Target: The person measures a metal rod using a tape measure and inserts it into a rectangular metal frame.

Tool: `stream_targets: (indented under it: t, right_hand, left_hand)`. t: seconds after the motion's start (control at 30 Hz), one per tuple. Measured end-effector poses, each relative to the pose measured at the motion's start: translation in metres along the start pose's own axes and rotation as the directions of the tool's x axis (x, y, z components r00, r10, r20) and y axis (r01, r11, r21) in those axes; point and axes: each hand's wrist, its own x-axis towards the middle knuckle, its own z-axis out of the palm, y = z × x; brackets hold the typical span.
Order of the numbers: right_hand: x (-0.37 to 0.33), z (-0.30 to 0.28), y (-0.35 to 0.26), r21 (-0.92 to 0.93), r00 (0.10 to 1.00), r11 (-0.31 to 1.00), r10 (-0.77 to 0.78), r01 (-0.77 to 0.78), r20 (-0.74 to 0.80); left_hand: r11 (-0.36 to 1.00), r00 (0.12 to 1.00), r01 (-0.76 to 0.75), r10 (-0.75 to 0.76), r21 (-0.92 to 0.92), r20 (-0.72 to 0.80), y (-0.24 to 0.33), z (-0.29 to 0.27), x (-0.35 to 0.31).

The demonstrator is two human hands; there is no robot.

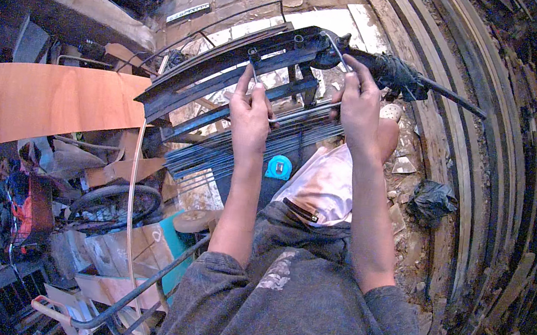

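Note:
My left hand (251,107) and my right hand (359,98) both grip a thin bent metal rod (335,49) held against a dark steel bending jig (241,62). The left hand pinches the rod's left end near a peg on the jig. The right hand holds the rod's curved part beside a round black roller (327,56) and a long wrapped lever handle (428,85). A bundle of thin straight metal rods (244,147) lies across below my hands. A small blue tape measure (279,167) rests under the bundle.
A large orange plywood sheet (53,102) lies at the left. A bicycle wheel (115,205) and clutter sit lower left. Stacked wooden strips (484,128) curve along the right, with a dark crumpled bag (432,199) on the debris-strewn ground.

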Motion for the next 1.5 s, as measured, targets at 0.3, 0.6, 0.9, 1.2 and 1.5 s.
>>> stream_targets:
  t: [0.3,0.6,0.9,1.2,1.5]
  right_hand:
    - [0.006,-0.023,0.019,-0.284,0.99,0.958,0.0,0.041,0.141]
    - [0.104,-0.148,0.007,-0.997,0.858,-0.049,-0.508,0.061,0.078]
    - [0.075,-0.171,-0.021,-0.977,0.952,0.116,-0.271,0.178,0.141]
    - [0.081,-0.17,-0.009,-0.975,0.922,0.051,-0.342,0.214,0.184]
    - [0.072,-0.167,-0.011,-0.977,0.915,0.055,-0.365,0.206,0.172]
  left_hand:
    - [0.969,0.994,-0.103,0.111,0.224,-0.024,-0.013,0.005,0.001]
    - [0.947,0.993,-0.096,0.112,0.307,-0.036,-0.007,0.009,-0.001]
    - [0.97,0.988,-0.123,0.139,0.208,-0.065,-0.008,0.008,-0.005]
    - [0.801,0.977,0.188,-0.092,-0.568,0.193,-0.074,0.059,-0.077]
    - [0.782,0.95,0.307,-0.215,-0.543,0.227,-0.036,0.12,-0.055]
